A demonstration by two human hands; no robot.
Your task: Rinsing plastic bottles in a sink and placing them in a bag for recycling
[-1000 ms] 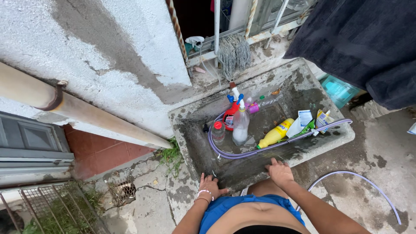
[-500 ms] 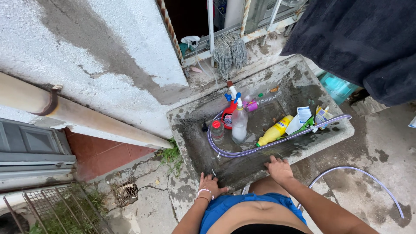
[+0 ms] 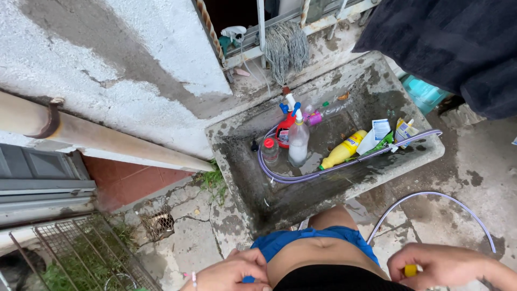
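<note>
1. At far left: a rusty pipe (image 3: 107,141) slanting down along the rough white wall (image 3: 107,59), a metal grate (image 3: 81,253) below it over weeds, cracked concrete floor (image 3: 188,242) beside.
2. Left hand (image 3: 231,272) at the bottom edge, fingers curled closed against the waistband of blue shorts (image 3: 307,237); whether gripping the cloth, cannot tell.
3. Concrete sink (image 3: 237,178) ahead against the wall, well apart from both hands; inside, a looped clear hose (image 3: 301,177), a red-capped jar (image 3: 270,151), an upright spray bottle (image 3: 299,143), and a yellow bottle (image 3: 342,152) lying flat, long axis slanting, cap end pointing lower left.
4. Grey mop head (image 3: 285,48) hanging above the sink at the window bars.
5. Right hand (image 3: 439,264) at lower right, fingers closed round a small yellow object (image 3: 411,270), mostly hidden; long axis and heading impossible to tell.
6. Dark cloth (image 3: 447,48) hanging at upper right.
</note>
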